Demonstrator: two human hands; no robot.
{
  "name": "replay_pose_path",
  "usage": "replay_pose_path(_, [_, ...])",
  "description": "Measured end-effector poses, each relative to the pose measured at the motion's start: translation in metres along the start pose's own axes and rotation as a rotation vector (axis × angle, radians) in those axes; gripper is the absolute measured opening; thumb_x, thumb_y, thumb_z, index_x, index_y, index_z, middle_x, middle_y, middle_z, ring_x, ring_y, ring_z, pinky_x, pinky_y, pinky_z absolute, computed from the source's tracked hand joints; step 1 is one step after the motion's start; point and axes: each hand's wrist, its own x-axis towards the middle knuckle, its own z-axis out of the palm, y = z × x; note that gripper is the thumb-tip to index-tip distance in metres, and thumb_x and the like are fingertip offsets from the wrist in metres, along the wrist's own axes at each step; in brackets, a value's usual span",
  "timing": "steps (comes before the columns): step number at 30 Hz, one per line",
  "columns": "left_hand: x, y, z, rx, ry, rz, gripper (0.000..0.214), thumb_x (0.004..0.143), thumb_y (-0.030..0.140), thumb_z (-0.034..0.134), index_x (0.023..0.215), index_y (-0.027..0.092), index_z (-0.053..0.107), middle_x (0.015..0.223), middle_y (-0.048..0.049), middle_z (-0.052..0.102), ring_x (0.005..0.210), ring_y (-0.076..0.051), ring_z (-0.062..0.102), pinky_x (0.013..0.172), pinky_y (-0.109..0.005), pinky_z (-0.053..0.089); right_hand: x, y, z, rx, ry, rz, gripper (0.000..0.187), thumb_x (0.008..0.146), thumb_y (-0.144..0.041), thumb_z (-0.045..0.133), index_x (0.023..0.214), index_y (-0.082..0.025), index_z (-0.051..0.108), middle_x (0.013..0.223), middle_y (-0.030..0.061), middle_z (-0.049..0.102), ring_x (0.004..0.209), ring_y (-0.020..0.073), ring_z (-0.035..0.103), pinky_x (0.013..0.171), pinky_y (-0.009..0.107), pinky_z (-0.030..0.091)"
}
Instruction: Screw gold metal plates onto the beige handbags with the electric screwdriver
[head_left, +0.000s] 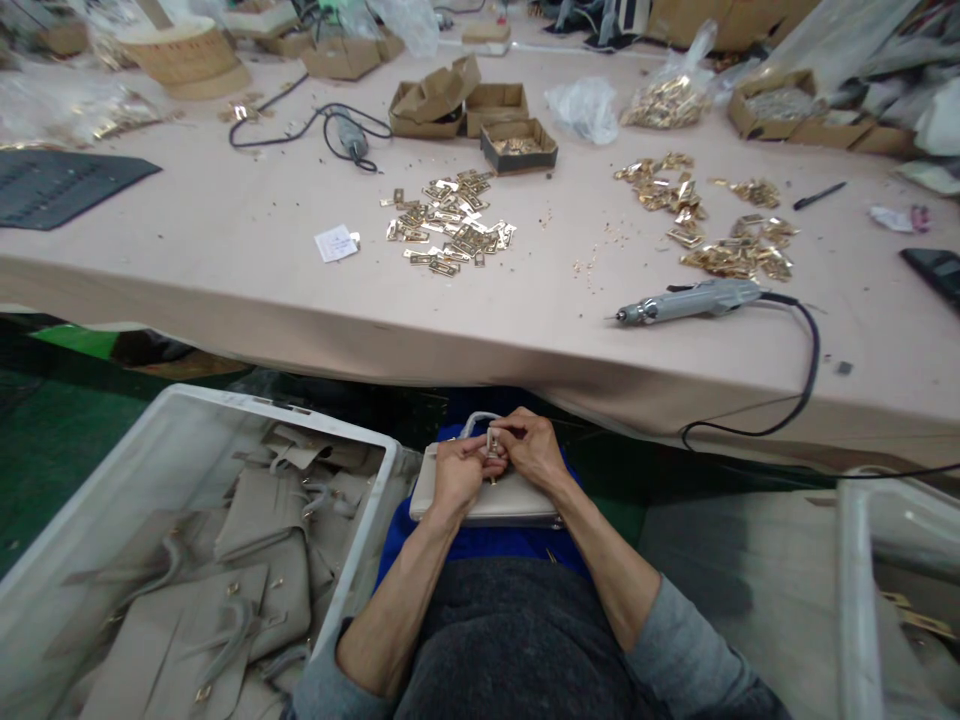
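Observation:
A beige handbag (514,503) lies across my lap, with its pale curved handle (474,422) at the far side. My left hand (459,474) is closed at the bag's middle, its fingers pinching a short strap with metal hardware (493,446). From the other side my right hand (534,448) grips the upper part of this same strap between thumb and fingers. The fingertips of both hands nearly meet there and hide part of the fitting.
Several beige bags fill a white bin (367,440) at my left; another bin (855,560) stands right. On the cloth-covered table (300,300) lie a corded electric screwdriver (686,302), gold plates (457,225), gold fittings (739,255), a paper label (336,243) and a small box (519,146).

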Motion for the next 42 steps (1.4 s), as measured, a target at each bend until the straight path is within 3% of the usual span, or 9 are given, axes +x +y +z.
replay_pose_path(8, [0.001,-0.006,-0.004,0.048,-0.043,0.049,0.026,0.071,0.018,0.076,0.094,0.007,0.082,0.069,-0.0085,0.075,0.055,-0.02,0.072,0.061,-0.033,0.065,-0.003,-0.001,0.003,-0.073,0.018,-0.029,0.015,0.084,-0.024,0.07,0.09,-0.02,0.083,0.084,0.0052,0.069,0.068,0.0145,0.06,0.063,0.026,0.045])
replay_pose_path(18, [0.005,-0.011,-0.01,0.086,-0.08,0.066,0.024,0.077,0.018,0.075,0.098,0.007,0.081,0.075,-0.0103,0.078,0.058,-0.019,0.074,0.061,-0.03,0.065,-0.002,-0.001,0.003,-0.084,-0.007,-0.05,0.016,0.086,-0.024,0.07,0.093,-0.02,0.084,0.084,0.0056,0.068,0.075,0.0162,0.063,0.068,0.028,0.048])
replay_pose_path(23, [0.004,-0.01,-0.009,0.062,-0.053,0.052,0.029,0.076,0.017,0.076,0.102,0.006,0.081,0.079,-0.0137,0.079,0.057,-0.018,0.073,0.056,-0.026,0.062,-0.001,0.002,-0.008,0.065,-0.125,-0.003,0.024,0.088,-0.02,0.064,0.102,-0.018,0.083,0.094,0.0072,0.07,0.074,0.0157,0.066,0.069,0.029,0.053])
replay_pose_path(29, [0.005,-0.011,-0.009,0.051,-0.056,0.068,0.032,0.073,0.021,0.077,0.101,0.007,0.082,0.079,-0.013,0.079,0.057,-0.017,0.072,0.054,-0.024,0.061,-0.002,0.01,-0.004,0.055,-0.044,-0.074,0.018,0.086,-0.021,0.068,0.095,-0.019,0.084,0.09,0.0073,0.071,0.075,0.017,0.067,0.067,0.028,0.053])
replay_pose_path(35, [0.003,-0.011,-0.009,0.019,-0.047,0.059,0.034,0.07,0.021,0.078,0.1,0.007,0.082,0.075,-0.0127,0.078,0.056,-0.018,0.072,0.053,-0.025,0.061,-0.001,0.016,-0.009,0.11,-0.145,-0.048,0.024,0.086,-0.02,0.067,0.102,-0.022,0.083,0.096,0.0067,0.071,0.084,0.0175,0.068,0.073,0.029,0.054])
replay_pose_path(42, [0.001,-0.007,-0.008,0.03,-0.093,0.053,0.034,0.071,0.024,0.078,0.1,0.007,0.082,0.079,-0.0135,0.079,0.058,-0.016,0.071,0.055,-0.024,0.06,0.004,0.026,-0.018,0.422,-0.254,0.056,0.026,0.082,-0.034,0.078,0.103,-0.021,0.083,0.101,0.007,0.071,0.071,0.0143,0.067,0.069,0.029,0.058])
